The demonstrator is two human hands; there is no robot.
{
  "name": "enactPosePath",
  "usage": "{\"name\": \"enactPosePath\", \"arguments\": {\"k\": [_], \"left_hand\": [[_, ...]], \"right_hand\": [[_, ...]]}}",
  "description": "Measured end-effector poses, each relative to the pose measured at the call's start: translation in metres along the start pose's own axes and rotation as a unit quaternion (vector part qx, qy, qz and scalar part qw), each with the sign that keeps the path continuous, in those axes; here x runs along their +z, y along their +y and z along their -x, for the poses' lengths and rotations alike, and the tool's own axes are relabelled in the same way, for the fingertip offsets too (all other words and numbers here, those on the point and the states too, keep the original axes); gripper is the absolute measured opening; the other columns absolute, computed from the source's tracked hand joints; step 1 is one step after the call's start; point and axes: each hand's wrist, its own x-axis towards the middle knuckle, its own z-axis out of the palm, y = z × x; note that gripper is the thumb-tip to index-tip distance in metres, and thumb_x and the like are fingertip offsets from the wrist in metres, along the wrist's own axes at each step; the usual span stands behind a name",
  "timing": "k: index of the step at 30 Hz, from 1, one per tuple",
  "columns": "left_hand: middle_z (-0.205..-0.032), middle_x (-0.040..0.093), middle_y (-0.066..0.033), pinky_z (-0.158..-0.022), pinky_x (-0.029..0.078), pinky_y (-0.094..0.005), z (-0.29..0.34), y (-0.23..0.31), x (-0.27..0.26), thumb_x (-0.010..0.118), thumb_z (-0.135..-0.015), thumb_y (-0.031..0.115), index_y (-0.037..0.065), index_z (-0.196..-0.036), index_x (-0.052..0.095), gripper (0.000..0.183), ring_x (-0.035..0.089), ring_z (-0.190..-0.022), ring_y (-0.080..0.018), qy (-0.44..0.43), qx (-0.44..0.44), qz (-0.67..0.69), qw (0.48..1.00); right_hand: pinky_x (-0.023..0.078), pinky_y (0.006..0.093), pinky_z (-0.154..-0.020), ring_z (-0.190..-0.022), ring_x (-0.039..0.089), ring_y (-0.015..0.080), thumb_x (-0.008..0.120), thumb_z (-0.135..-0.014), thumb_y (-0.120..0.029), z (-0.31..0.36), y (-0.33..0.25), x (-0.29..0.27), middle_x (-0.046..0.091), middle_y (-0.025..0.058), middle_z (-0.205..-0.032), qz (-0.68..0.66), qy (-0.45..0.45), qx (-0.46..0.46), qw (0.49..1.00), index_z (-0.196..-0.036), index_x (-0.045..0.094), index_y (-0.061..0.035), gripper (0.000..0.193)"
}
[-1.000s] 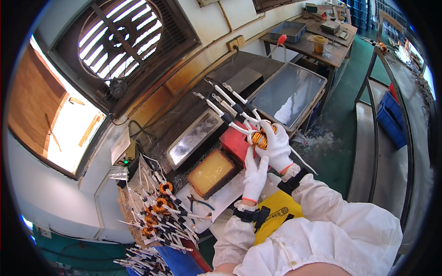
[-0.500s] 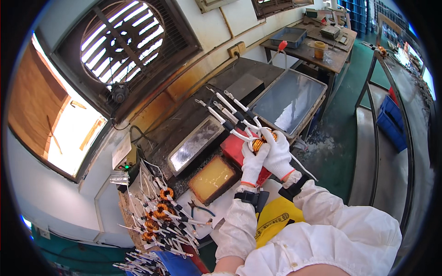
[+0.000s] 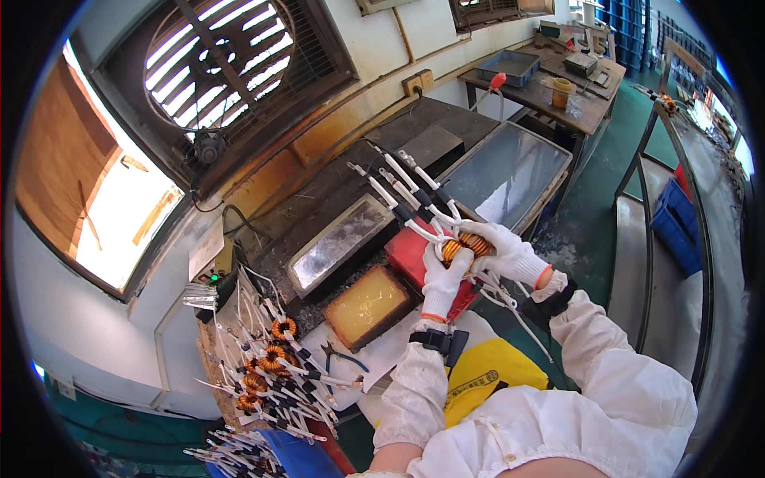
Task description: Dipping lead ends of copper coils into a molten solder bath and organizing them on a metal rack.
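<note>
Copper coil (image 3: 460,248), clamped between the gloved left hand (image 3: 443,279) and right hand (image 3: 510,253) over the bench's red tray (image 3: 414,253), seemingly needs steady hold so its white leads (image 3: 402,195) stay level.

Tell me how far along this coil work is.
In hand: both gloved hands, left hand and right hand, hold one copper toroid coil, its sleeved leads pointing toward the solder pot. A pile of coils lies at left; whether finished or waiting is unclear.
</note>
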Motion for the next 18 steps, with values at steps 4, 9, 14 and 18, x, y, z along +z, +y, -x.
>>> {"name": "enactPosePath", "arguments": {"k": [4,9,14,18], "left_hand": [[-0.130,0.044,-0.0182,-0.097,0.043,-0.0393,0.000,0.002,-0.005,0.077,-0.072,0.044,0.004,-0.135,0.039,0.084,0.051,-0.116,-0.0317,-0.007,-0.008,0.002,1.000],[-0.129,0.044,-0.0173,-0.095,0.044,-0.0381,0.005,0.008,0.001,0.077,-0.072,0.041,0.004,-0.134,0.040,0.081,0.052,-0.115,-0.0292,-0.001,-0.005,-0.037,0.999],[-0.123,0.048,-0.0156,-0.093,0.045,-0.0360,0.011,0.009,0.005,0.077,-0.073,0.038,0.002,-0.133,0.040,0.080,0.054,-0.110,-0.0259,0.005,0.031,-0.038,0.999],[-0.109,0.055,-0.0112,-0.088,0.047,-0.0333,0.002,-0.002,0.002,0.076,-0.076,0.034,0.002,-0.131,0.039,0.073,0.056,-0.099,-0.0212,0.015,0.029,0.072,0.997]], "right_hand": [[0.045,0.0373,-0.096,-0.108,0.056,0.0333,0.073,-0.071,-0.004,0.004,0.002,0.004,0.058,0.0160,-0.116,-0.035,0.030,-0.012,0.999,-0.129,0.052,-0.0116,0.063],[0.045,0.0382,-0.095,-0.106,0.055,0.0350,0.067,-0.072,-0.002,0.003,0.010,0.020,0.058,0.0174,-0.110,0.037,0.119,0.045,0.991,-0.123,0.052,-0.0078,0.053],[0.046,0.0335,-0.093,-0.104,0.059,0.0249,0.058,-0.075,0.001,0.008,0.016,0.009,0.059,0.0130,-0.106,0.015,0.235,0.127,0.964,-0.119,0.051,-0.0074,0.045],[0.047,0.0280,-0.087,-0.096,0.059,0.0137,0.053,-0.075,0.006,0.019,0.029,-0.015,0.060,0.0051,-0.099,-0.068,0.306,0.180,0.932,-0.114,0.052,-0.0079,0.041]]}}
